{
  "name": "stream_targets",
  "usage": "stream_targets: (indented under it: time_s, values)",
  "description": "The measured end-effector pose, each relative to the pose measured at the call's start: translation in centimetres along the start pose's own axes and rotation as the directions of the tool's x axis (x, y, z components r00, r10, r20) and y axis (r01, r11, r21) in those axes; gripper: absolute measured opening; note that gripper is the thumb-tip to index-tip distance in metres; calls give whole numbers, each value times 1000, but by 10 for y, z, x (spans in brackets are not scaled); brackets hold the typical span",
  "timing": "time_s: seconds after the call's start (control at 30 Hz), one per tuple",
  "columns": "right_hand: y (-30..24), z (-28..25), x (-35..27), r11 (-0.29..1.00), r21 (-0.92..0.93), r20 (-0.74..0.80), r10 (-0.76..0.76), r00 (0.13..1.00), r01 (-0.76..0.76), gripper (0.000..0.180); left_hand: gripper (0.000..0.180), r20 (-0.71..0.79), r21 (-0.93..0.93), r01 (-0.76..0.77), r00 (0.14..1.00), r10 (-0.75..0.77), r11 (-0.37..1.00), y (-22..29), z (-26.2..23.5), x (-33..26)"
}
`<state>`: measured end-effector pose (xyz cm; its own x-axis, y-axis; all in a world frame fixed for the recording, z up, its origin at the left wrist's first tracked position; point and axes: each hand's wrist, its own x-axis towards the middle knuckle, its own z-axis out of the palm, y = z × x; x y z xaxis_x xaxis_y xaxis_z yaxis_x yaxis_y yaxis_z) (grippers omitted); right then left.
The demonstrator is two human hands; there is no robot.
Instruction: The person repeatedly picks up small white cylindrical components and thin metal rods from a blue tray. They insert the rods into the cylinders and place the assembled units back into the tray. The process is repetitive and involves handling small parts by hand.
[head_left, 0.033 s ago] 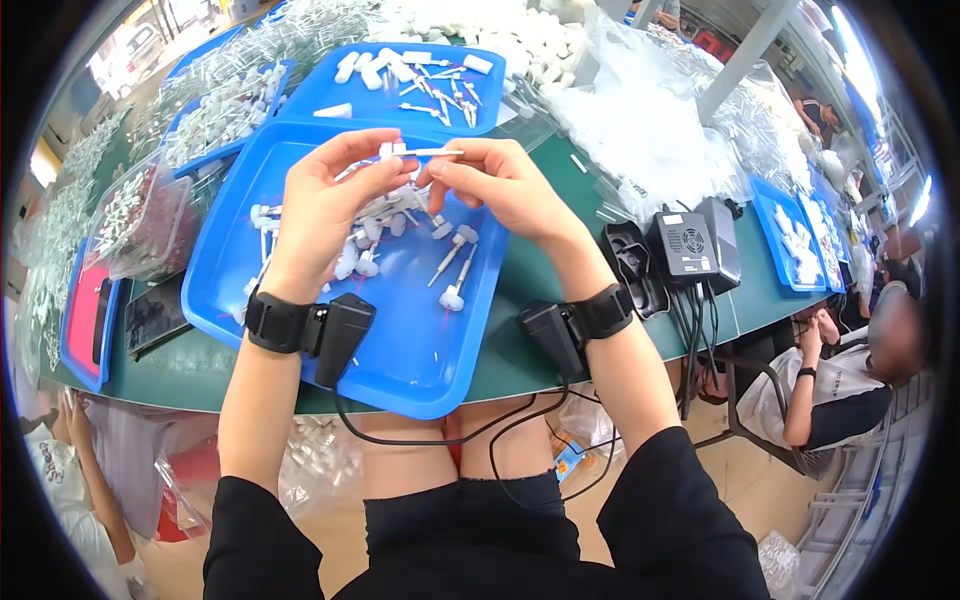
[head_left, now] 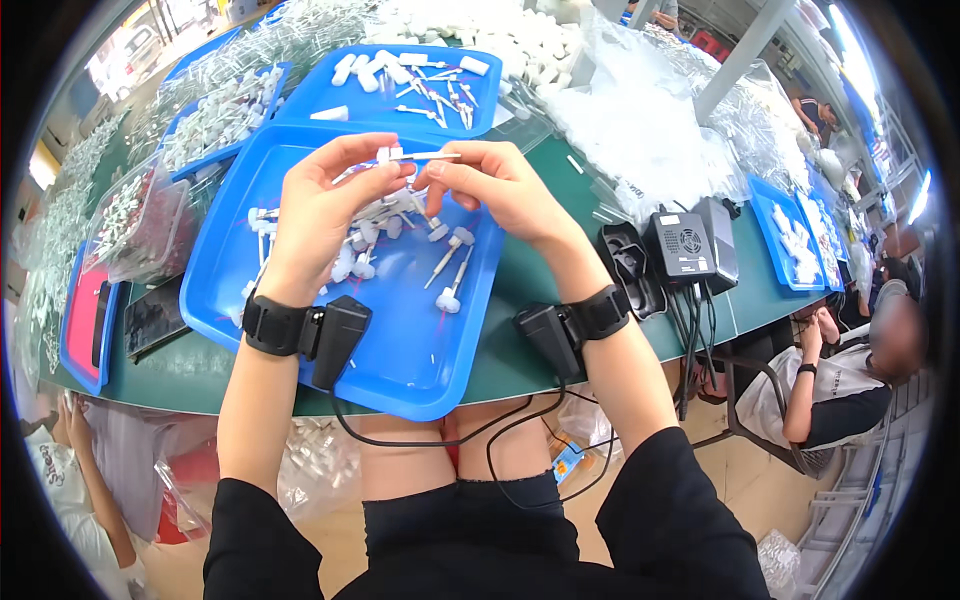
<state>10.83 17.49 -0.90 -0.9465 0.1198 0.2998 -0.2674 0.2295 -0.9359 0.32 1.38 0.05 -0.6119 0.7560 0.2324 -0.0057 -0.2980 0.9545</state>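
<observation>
Above the large blue tray point(head_left: 400, 390), my left hand point(head_left: 335, 200) pinches the white knobbed head of a thin white rod point(head_left: 425, 156). My right hand point(head_left: 500, 195) has its thumb and fingertips closed around the rod's other end. The rod lies roughly level between the two hands. Below them, many similar white pieces with round heads and thin stems point(head_left: 365, 230) lie loose in the tray, partly hidden by my hands. Each wrist wears a black strap with a black device.
A second blue tray point(head_left: 320, 85) holds white caps and thin rods behind. At left stands a clear box point(head_left: 140, 225) of small parts. White parts and plastic bags point(head_left: 640, 130) heap at the back. A black device point(head_left: 685, 245) with cables sits right; a seated person point(head_left: 830, 385) is beyond.
</observation>
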Motion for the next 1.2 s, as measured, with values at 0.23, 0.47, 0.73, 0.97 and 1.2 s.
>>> stream_targets:
  time_s: [0.23, 0.47, 0.73, 0.97, 1.2]
  values:
    - [-2, -1, -2, 995, 90, -38, 47, 998, -43, 34, 28, 74, 14, 33, 997, -34, 999, 2, -3, -1]
    - [-6, 0, -4, 994, 86, -80, 72, 994, -65, 32, 24, 71, 9, 96, 993, -96, 995, 6, 0, -1]
    - [-5, -54, 46, 983, -65, -428, 127, 895, -171, 35, 25, -29, -101, 123, 992, -126, 987, 11, -7, 0]
    - [59, -129, 158, 523, -832, -237, -32, 971, -186, 25, 25, -75, -149, 85, 992, -97, 985, 6, -3, 1]
    - [72, -123, 171, 121, -886, -435, 123, 892, -448, 28, 23, -45, -141, 100, 993, -107, 985, 8, -4, 2]
